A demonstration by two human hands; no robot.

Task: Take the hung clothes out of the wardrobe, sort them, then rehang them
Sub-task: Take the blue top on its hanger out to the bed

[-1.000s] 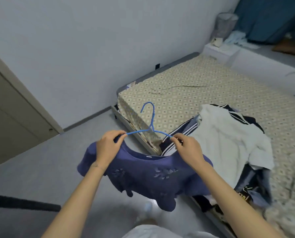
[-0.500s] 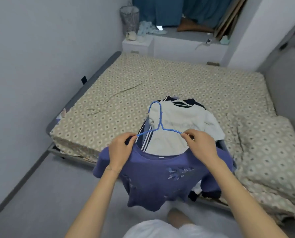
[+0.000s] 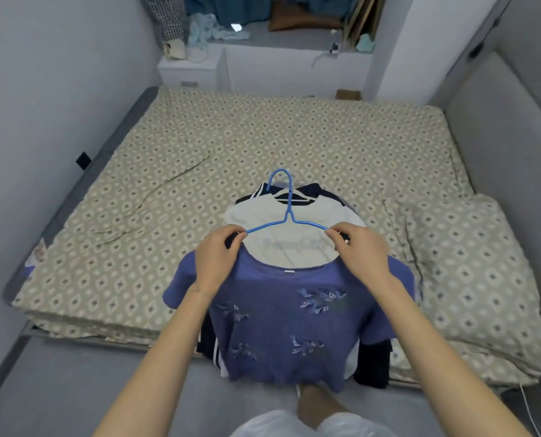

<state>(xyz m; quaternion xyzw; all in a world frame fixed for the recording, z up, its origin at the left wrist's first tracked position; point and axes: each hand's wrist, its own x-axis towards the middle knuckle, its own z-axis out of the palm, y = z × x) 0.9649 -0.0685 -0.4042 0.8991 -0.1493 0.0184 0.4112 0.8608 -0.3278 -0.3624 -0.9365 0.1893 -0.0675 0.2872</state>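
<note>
A purple-blue embroidered top (image 3: pixel 282 323) hangs on a thin blue hanger (image 3: pixel 286 212), held in the air over the bed's near edge. My left hand (image 3: pixel 218 257) pinches the top's left shoulder where the hanger arm enters it. My right hand (image 3: pixel 359 250) pinches the right shoulder the same way. Behind the top lies a pile of clothes (image 3: pixel 294 241) on the bed, a white shirt with dark trim uppermost and dark garments hanging over the edge.
The bed (image 3: pixel 200 152) with a patterned cover fills the middle; a pillow (image 3: pixel 471 279) lies at its right. Grey walls close both sides. A white nightstand (image 3: pixel 193 70) and a ledge with clutter stand behind. Grey floor (image 3: pixel 73 389) lies below me.
The view has swung from the bed's corner to face the bed squarely. Both hands kept their hold on the top and hanger, which now hang over the clothes pile.
</note>
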